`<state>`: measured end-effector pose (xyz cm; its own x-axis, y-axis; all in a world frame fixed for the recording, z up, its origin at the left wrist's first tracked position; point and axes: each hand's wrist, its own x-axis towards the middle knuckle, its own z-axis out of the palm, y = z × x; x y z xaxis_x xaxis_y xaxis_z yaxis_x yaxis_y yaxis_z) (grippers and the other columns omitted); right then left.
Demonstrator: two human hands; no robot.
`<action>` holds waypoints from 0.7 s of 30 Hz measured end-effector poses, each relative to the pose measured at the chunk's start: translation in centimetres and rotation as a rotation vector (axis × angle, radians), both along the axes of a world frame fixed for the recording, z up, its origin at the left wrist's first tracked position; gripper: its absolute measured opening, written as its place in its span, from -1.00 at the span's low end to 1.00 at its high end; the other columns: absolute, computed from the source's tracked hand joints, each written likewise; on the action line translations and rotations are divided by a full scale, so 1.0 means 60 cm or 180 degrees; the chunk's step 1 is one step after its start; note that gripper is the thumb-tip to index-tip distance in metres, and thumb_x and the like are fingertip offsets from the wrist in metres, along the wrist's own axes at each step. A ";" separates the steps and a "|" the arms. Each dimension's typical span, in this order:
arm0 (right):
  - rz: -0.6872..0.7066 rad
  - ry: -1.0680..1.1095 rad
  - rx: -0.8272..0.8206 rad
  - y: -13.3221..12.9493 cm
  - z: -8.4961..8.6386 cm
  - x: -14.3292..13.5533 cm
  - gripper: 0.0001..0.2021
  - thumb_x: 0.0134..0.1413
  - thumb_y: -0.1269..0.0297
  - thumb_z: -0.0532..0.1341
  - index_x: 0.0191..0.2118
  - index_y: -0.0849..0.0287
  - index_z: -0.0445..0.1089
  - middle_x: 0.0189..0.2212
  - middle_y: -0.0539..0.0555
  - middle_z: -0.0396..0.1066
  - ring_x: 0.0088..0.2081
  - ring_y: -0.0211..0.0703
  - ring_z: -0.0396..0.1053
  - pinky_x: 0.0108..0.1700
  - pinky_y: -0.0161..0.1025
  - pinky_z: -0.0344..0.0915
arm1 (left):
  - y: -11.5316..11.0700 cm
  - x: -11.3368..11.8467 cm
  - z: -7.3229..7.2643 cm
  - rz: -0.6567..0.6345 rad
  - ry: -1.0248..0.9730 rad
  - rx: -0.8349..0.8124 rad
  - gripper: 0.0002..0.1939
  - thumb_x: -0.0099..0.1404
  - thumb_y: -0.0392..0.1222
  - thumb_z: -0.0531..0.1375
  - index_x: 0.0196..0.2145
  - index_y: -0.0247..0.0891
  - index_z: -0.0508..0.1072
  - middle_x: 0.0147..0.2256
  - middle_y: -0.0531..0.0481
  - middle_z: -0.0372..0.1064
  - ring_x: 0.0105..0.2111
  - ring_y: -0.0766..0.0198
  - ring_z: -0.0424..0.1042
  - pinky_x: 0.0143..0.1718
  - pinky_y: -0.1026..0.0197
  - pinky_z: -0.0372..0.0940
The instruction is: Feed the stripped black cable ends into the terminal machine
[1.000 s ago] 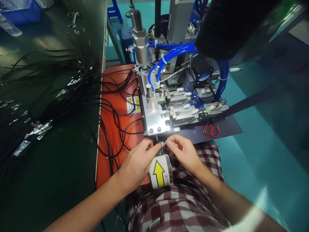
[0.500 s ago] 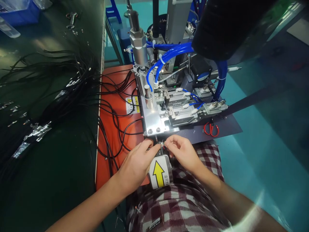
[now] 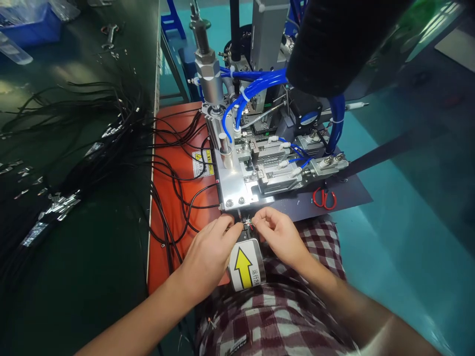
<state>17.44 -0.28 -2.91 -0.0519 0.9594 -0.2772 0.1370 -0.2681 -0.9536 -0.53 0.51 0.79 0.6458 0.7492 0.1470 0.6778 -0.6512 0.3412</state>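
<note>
At the front end of the machine, my left hand (image 3: 209, 253) is closed, thumb and forefinger pinched beside a small metal connector piece (image 3: 247, 223) with short thin wires, white and red. From the other side my right hand (image 3: 281, 238) pinches at the same piece with thumb and forefinger, its other fingers curled. The piece sits above the dark track at the machine's front, just behind a white plate with a yellow arrow (image 3: 243, 267). Fingers cover most of it, so which wire each hand grips is hidden.
Behind my hands stands the metal machine (image 3: 233, 183) with blue air tubes (image 3: 267, 79). Red-handled scissors (image 3: 324, 199) lie on its dark base at right. Black cables (image 3: 178, 185) cross the orange board (image 3: 163, 267) to a bundle on the left table. A wrench (image 3: 110, 35) lies farther back.
The view has shifted slightly, so the machine's upper parts appear a little farther left. Both hands stay at the small connector piece with almost no movement.
</note>
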 end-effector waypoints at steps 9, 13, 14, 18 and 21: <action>-0.0030 0.0061 0.0062 -0.004 -0.003 0.001 -0.80 0.16 0.17 0.15 -0.43 0.15 0.27 -0.59 -0.09 0.21 -0.58 -0.28 0.15 -0.53 -0.33 0.12 | -0.001 0.003 -0.004 0.0002 0.0230 0.0133 -0.71 0.26 -0.47 -0.03 -0.15 -0.36 0.39 -0.26 -0.15 0.34 -0.32 0.16 0.37 -0.35 0.18 0.37; -0.0038 0.0111 0.0029 -0.004 -0.005 0.002 -0.80 0.16 0.16 0.16 -0.43 0.14 0.29 -0.60 -0.09 0.24 -0.58 -0.27 0.18 -0.52 -0.32 0.15 | 0.000 0.004 -0.001 0.0015 0.0198 0.0022 -0.72 0.27 -0.46 -0.03 -0.16 -0.34 0.40 -0.25 -0.16 0.35 -0.29 0.16 0.37 -0.32 0.17 0.38; -0.0038 0.0127 0.0019 -0.004 -0.006 0.002 -0.80 0.16 0.16 0.16 -0.43 0.14 0.29 -0.60 -0.08 0.24 -0.58 -0.26 0.20 -0.52 -0.32 0.16 | 0.000 0.004 -0.001 0.0018 0.0193 -0.0022 -0.72 0.27 -0.46 -0.03 -0.16 -0.34 0.40 -0.24 -0.16 0.35 -0.28 0.16 0.37 -0.31 0.16 0.38; -0.0018 0.0204 0.0024 -0.003 -0.007 0.002 -0.81 0.16 0.18 0.16 -0.42 0.14 0.30 -0.59 -0.08 0.25 -0.56 -0.24 0.26 -0.50 -0.31 0.19 | -0.001 0.004 0.003 0.0026 0.0188 -0.0209 -0.74 0.27 -0.46 -0.02 -0.19 -0.35 0.41 -0.23 -0.17 0.35 -0.26 0.13 0.37 -0.28 0.13 0.39; 0.0016 0.0174 0.0045 -0.003 -0.005 0.003 -0.81 0.17 0.19 0.14 -0.42 0.14 0.29 -0.59 -0.09 0.25 -0.56 -0.25 0.25 -0.50 -0.31 0.17 | 0.001 0.004 0.002 0.0004 0.0122 -0.0175 -0.72 0.28 -0.47 -0.03 -0.18 -0.37 0.41 -0.25 -0.18 0.35 -0.27 0.13 0.38 -0.30 0.13 0.39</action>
